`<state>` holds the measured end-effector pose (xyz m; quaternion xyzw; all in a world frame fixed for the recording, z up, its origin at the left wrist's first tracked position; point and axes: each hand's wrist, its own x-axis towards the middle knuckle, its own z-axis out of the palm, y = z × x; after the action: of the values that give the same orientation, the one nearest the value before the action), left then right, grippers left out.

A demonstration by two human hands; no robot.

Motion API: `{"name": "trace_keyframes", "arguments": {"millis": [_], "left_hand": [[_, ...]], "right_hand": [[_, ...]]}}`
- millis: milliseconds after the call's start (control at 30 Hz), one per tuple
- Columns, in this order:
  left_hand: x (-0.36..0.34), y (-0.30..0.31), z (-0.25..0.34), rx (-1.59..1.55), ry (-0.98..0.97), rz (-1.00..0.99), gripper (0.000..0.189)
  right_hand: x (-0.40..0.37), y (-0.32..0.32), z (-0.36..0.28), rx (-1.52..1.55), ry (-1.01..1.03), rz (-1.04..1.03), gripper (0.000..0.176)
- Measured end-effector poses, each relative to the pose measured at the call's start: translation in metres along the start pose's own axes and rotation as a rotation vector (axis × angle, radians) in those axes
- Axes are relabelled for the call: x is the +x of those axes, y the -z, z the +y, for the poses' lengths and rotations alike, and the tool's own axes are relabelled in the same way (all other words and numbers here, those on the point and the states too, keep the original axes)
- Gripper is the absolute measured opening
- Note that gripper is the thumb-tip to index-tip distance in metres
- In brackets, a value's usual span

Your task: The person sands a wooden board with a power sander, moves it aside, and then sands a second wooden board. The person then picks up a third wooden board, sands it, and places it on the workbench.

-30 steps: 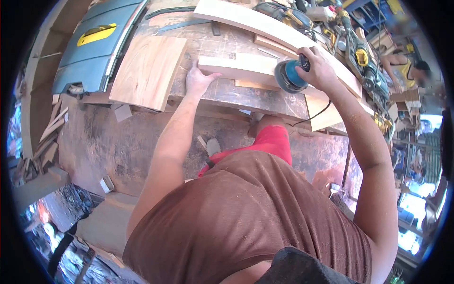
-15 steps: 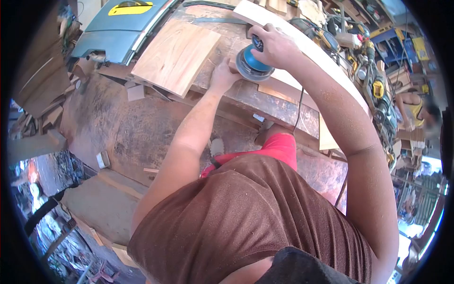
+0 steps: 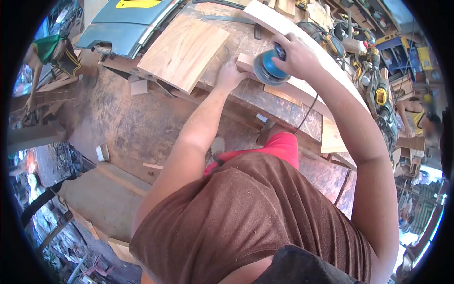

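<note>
My right hand (image 3: 299,57) is closed around the top of a blue sander (image 3: 272,66), whose round base rests on a narrow wooden piece (image 3: 298,88) at the bench's front edge. At the left end of this piece is my left hand (image 3: 231,75), its fingers pressed against the wood. A wide wooden board (image 3: 183,53) lies flat on the workbench (image 3: 241,97), left of my left hand. Behind the sander runs a long pale board (image 3: 283,23). The sander's cord (image 3: 309,112) hangs down over the front edge.
A blue-grey table saw (image 3: 124,28) stands at the back left. Power tools with yellow parts (image 3: 381,96) crowd the right side. A person in yellow (image 3: 414,116) is at the far right, another in green (image 3: 47,49) at the far left. Wood scraps lie around.
The sander has moved right along the narrow piece with my right hand, uncovering more of its left end. My left hand stays at that end. The person in green has come into view.
</note>
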<state>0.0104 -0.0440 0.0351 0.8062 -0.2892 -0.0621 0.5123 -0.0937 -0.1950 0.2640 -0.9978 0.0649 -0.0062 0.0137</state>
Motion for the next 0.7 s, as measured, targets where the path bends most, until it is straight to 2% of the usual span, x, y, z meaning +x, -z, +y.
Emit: {"name": "trace_keyframes", "arguments": {"millis": [133,367,433,467,667,700], "left_hand": [[0.000,0.001,0.002,-0.003,-0.044,0.012,0.073],[0.006,-0.004,-0.007,0.063,-0.029,-0.012,0.070],[0.002,-0.001,-0.005,-0.066,-0.160,0.032,0.063],[0.003,-0.002,-0.004,-0.065,-0.163,0.031,0.063],[0.004,-0.009,-0.009,0.024,-0.095,0.079,0.061],[0.002,-0.001,0.002,0.004,-0.029,0.042,0.063]], "right_hand": [[-0.012,0.001,0.004,-0.031,0.011,0.024,0.043],[0.039,-0.006,-0.039,-0.041,0.034,0.042,0.044],[0.047,-0.006,-0.051,-0.055,0.046,0.046,0.044],[0.048,-0.006,-0.054,-0.055,0.044,0.049,0.044],[0.031,-0.006,-0.030,-0.048,0.062,0.089,0.045],[0.025,-0.004,-0.022,-0.042,0.020,0.040,0.045]]}}
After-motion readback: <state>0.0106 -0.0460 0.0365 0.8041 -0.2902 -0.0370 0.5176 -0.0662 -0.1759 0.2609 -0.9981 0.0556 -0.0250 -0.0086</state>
